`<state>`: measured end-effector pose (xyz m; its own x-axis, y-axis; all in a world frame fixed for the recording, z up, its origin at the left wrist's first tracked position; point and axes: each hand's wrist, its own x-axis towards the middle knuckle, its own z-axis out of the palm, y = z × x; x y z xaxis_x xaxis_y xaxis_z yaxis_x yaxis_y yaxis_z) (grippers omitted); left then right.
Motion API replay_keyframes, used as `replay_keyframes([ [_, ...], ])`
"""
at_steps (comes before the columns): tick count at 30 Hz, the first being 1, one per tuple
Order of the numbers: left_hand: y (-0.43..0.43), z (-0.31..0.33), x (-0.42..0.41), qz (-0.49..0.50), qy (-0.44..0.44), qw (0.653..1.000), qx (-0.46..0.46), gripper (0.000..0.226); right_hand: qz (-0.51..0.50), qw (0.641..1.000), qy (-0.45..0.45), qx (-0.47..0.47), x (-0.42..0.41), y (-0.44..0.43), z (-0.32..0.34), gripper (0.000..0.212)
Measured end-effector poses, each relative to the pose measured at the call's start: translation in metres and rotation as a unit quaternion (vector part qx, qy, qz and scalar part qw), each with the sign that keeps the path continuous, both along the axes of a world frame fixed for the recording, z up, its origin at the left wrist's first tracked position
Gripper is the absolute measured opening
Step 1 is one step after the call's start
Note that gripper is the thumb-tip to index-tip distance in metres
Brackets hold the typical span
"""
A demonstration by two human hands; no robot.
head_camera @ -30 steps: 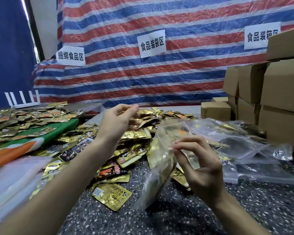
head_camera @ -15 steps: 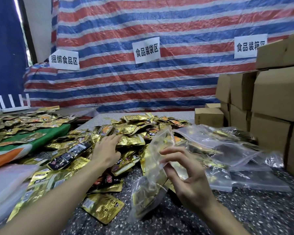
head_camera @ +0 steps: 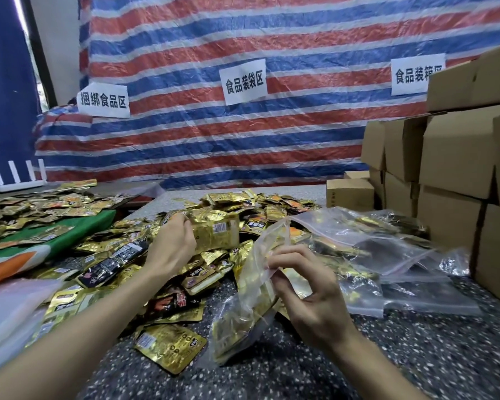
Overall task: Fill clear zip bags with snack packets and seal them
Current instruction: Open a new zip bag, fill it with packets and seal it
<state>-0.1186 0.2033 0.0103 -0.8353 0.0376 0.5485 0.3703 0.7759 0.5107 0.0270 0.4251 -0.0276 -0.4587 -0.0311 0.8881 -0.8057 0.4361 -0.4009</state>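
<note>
A heap of gold and black snack packets (head_camera: 243,209) covers the speckled table (head_camera: 416,356). My left hand (head_camera: 172,246) grips a gold snack packet (head_camera: 215,233) lifted off the heap. My right hand (head_camera: 306,293) pinches the rim of a clear zip bag (head_camera: 244,301), which stands tilted on the table with its mouth up and some gold packets inside. The held packet is to the upper left of the bag's mouth, apart from it.
Filled clear zip bags (head_camera: 387,249) lie to the right. Stacked cardboard boxes (head_camera: 459,157) stand along the right edge, a small box (head_camera: 350,193) behind the heap. More packets lie on a green-orange cloth (head_camera: 55,235) at left. A striped tarp (head_camera: 243,125) hangs behind.
My left hand went down into the heap and has come up holding a gold packet. My right hand keeps the bag's rim, with the bag standing a little lower than before.
</note>
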Motion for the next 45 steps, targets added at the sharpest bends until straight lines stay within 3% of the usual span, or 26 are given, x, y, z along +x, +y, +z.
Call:
replay_keyframes([
  [9,0.004,0.078,0.080,-0.109,0.068,0.970,0.207,0.024,-0.003,1.000,0.007,0.016,0.001,-0.003,0.000,0.018],
  [13,0.012,0.112,0.116,-0.242,-0.028,0.916,0.320,0.039,0.017,0.999,0.014,0.025,0.003,-0.004,0.001,0.014],
  [14,0.014,0.117,0.123,-0.257,-0.047,0.916,0.303,0.039,0.023,0.999,0.016,0.024,0.004,-0.004,0.001,0.013],
  [18,0.012,0.124,0.130,-0.202,-0.041,0.973,0.104,0.032,0.022,0.999,0.038,-0.004,0.009,-0.003,0.000,0.010],
  [23,0.006,0.126,0.132,-0.157,-0.037,0.985,0.059,0.039,-0.020,0.996,0.078,-0.026,0.011,-0.001,0.002,0.011],
  [27,0.012,0.133,0.135,-0.158,-0.138,0.976,0.057,0.039,-0.026,0.997,0.076,-0.008,0.009,-0.001,0.003,0.011],
  [29,0.021,0.132,0.135,-0.147,-0.149,0.978,0.010,0.034,-0.011,0.997,0.076,0.013,0.008,-0.003,0.002,0.012],
  [33,0.049,0.124,0.133,-0.044,-0.065,0.980,-0.185,0.027,0.013,0.996,0.087,0.031,0.006,-0.005,0.002,0.016],
  [35,0.060,0.120,0.130,-0.019,-0.019,0.972,-0.232,0.019,0.023,0.995,0.089,0.029,0.006,-0.005,0.002,0.017],
  [41,0.079,0.126,0.130,-0.012,0.027,0.955,-0.294,0.032,0.017,0.994,0.105,0.035,0.005,-0.005,0.005,0.016],
  [45,0.080,0.144,0.126,-0.047,0.035,0.960,-0.273,0.030,0.013,0.993,0.110,0.040,0.005,-0.004,0.005,0.016],
])
